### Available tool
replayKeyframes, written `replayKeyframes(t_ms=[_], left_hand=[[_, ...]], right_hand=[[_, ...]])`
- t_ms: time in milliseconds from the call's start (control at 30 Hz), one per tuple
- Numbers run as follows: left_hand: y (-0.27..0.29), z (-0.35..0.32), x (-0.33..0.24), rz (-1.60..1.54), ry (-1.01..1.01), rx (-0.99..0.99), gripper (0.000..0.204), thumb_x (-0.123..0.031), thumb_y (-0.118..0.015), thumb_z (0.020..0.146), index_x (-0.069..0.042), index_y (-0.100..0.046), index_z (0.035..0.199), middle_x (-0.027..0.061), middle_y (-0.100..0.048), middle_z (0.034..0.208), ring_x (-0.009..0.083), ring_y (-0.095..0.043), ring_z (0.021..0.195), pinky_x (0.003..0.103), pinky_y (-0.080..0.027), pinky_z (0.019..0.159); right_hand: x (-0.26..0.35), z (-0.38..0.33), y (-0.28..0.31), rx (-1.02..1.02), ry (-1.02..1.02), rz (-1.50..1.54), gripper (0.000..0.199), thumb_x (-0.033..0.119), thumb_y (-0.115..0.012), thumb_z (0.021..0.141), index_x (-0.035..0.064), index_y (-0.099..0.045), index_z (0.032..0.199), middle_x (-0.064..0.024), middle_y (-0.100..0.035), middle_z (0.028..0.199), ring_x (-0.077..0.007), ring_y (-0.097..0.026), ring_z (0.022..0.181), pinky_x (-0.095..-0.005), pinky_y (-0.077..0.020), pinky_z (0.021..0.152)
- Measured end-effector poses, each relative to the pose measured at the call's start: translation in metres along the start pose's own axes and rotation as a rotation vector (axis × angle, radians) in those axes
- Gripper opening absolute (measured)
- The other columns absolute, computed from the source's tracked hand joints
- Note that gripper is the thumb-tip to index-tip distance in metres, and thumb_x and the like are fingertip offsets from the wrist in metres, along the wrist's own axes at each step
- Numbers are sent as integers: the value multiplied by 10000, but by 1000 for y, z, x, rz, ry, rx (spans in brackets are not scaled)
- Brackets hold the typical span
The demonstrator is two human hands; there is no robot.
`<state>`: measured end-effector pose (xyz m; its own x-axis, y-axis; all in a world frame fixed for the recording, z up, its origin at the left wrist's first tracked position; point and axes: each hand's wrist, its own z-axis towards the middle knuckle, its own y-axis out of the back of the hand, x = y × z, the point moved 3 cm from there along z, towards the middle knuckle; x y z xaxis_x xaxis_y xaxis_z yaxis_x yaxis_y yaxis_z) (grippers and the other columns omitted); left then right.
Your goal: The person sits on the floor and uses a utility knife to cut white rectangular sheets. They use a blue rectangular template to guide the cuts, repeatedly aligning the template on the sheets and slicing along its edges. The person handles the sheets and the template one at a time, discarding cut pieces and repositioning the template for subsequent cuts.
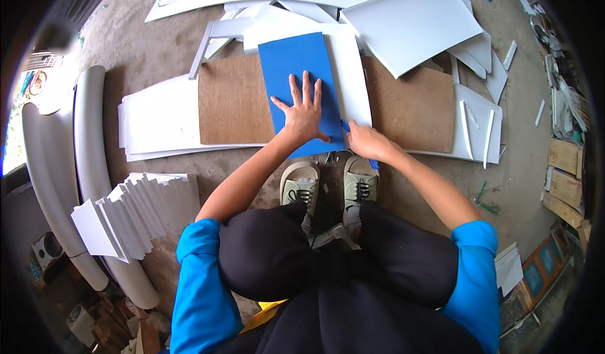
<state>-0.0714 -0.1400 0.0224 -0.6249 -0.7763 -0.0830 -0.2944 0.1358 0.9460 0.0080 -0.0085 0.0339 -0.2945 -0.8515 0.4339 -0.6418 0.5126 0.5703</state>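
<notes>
My left hand (304,113) lies flat with fingers spread on a blue rectangular board (291,58), pressing on it. Under that board is a white sheet (350,70), which shows along its right side and beyond its far end. In my right hand (369,142) is a blue utility knife (374,164), closed in the fingers at the near right corner of the blue board. The knife's front end rests by the board's right edge; its blade is too small to make out. A brown wooden board (233,102) lies beneath the white sheet.
White sheets and offcuts (413,29) are heaped beyond the boards, and narrow white strips (488,138) lie at right. A stack of cut white pieces (135,212) stands at left, near long rolls (94,133). My shoes (362,181) are close to the near edge.
</notes>
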Motion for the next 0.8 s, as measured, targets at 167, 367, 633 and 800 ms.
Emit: replayKeyframes(t_ms=[167, 367, 633, 800], left_hand=[[-7, 0, 9, -54, 29, 61, 1379, -641, -741, 330, -74, -57, 1385, 199, 61, 1427, 463, 86, 1280, 807, -111, 741], [-6, 1, 9, -272, 7, 163, 1393, -517, -796, 348, -129, 44, 1389, 158, 130, 1431, 416, 184, 1282, 781, 39, 785], [-9, -2, 13, -291, -11, 85, 1379, -537, -792, 330, -122, -20, 1394, 160, 82, 1437, 427, 151, 1286, 797, 25, 756], [-10, -1, 14, -288, -28, 63, 1372, -542, -789, 337, -136, -17, 1396, 165, 77, 1437, 429, 150, 1286, 798, 16, 752]], right_hand=[[21, 22, 68, -344, -24, -75, 273, 144, -350, 842, -67, -449, 984, -292, -589, 792, -415, -595, 800, -490, -465, 715], [21, 119, 103, -599, -3, 28, 294, 220, -355, 891, -39, -411, 1019, -291, -587, 807, -438, -578, 801, -520, -452, 708], [31, 131, 99, -584, -12, -14, 309, 230, -332, 901, -41, -395, 1037, -282, -594, 826, -427, -585, 818, -507, -457, 733], [33, 138, 107, -579, -22, -34, 298, 167, -347, 859, -62, -388, 1046, -306, -582, 845, -439, -577, 834, -506, -454, 745]])
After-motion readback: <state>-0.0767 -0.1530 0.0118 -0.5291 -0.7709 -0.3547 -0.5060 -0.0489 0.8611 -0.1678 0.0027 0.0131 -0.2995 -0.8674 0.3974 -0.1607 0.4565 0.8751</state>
